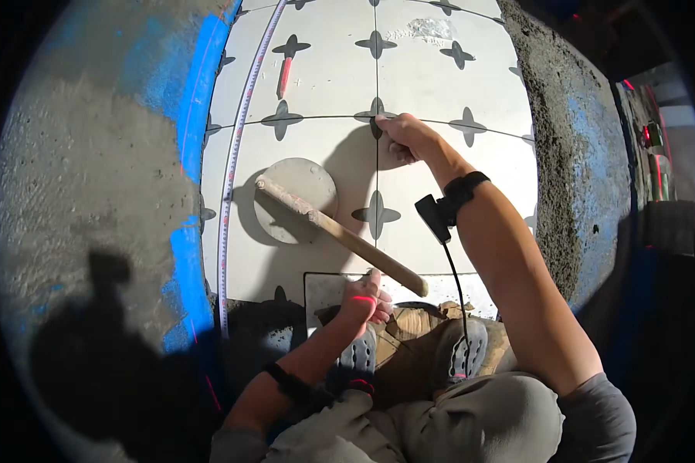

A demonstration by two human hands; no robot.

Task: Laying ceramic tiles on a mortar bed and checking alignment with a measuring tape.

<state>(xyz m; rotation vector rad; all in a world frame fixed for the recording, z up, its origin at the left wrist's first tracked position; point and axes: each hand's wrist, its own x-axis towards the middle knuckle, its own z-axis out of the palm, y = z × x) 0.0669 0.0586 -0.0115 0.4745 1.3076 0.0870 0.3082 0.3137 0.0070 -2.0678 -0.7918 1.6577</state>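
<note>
Along the left edge of the tiled floor (pixel 448 224) runs a measuring tape (pixel 227 177); a sideways nudge could shift it and spoil any reading. A red pencil (pixel 285 78) lies toward the far left, loose enough to roll if brushed. The mallet (pixel 340 233) rests left of the long joint, handle slanting toward the near edge; a knock from the left hand (pixel 368 301) could swing it. That hand is by the near edge, thumb up, fingers curled; whether it grips anything cannot be told. Well apart from it, the right hand (pixel 406 140) reaches across, index finger at the joint crossing, other fingers folded, its grip unclear; uneven pressure there might tip a tile corner.
</note>
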